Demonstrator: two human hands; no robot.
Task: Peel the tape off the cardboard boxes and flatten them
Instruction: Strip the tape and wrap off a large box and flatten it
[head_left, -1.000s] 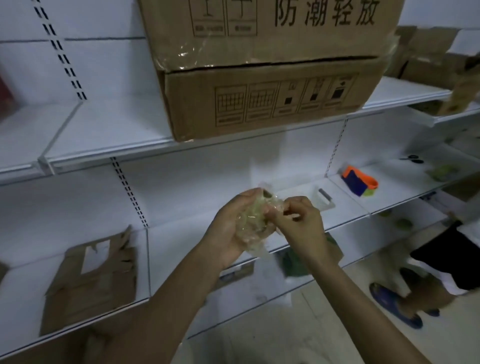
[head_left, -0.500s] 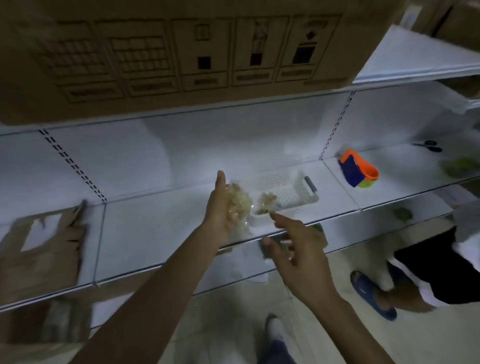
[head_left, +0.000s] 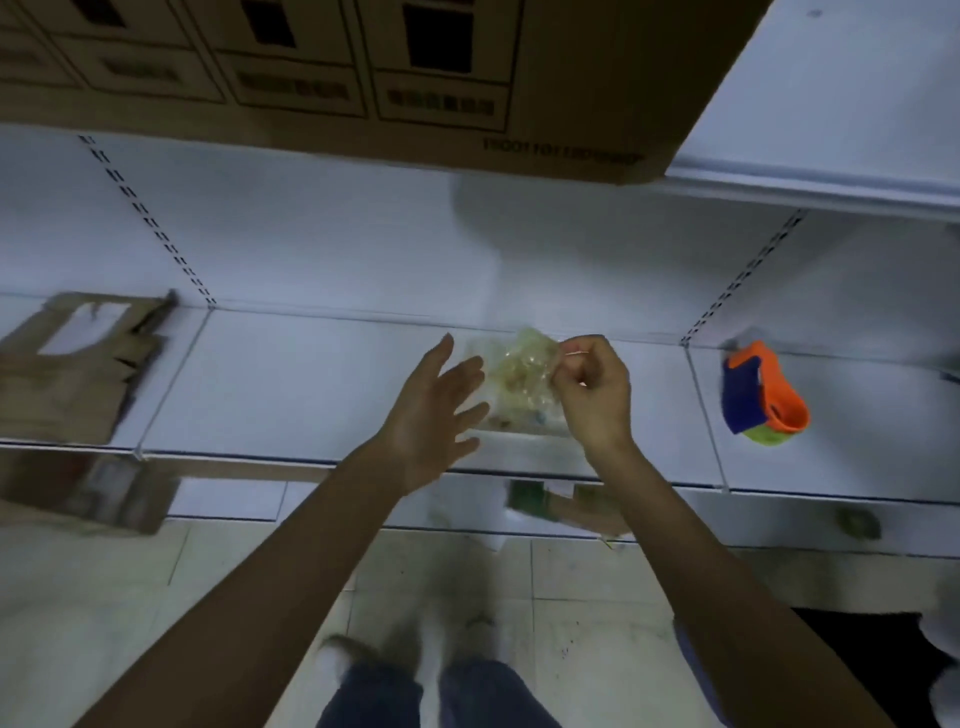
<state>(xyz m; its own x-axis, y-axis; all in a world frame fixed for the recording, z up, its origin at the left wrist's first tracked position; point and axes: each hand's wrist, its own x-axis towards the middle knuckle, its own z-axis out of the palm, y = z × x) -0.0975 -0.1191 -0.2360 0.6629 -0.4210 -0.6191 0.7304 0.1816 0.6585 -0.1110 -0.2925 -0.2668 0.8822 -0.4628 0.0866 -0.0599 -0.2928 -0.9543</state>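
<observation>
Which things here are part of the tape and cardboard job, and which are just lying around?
Job: wad of tape pinched by the right hand; open left hand; cardboard box overhead; flattened cardboard at left.
Lying about: orange-and-blue object on the shelf.

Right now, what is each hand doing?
Left hand: open, fingers spread, holding nothing.
Right hand: pinching the crumpled tape wad.

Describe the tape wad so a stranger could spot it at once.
Find the white shelf under the big cardboard box. At its middle, the right hand pinches a tape wad, the left hand open beside it. It alone is crumpled, glossy, yellowish-clear.
</observation>
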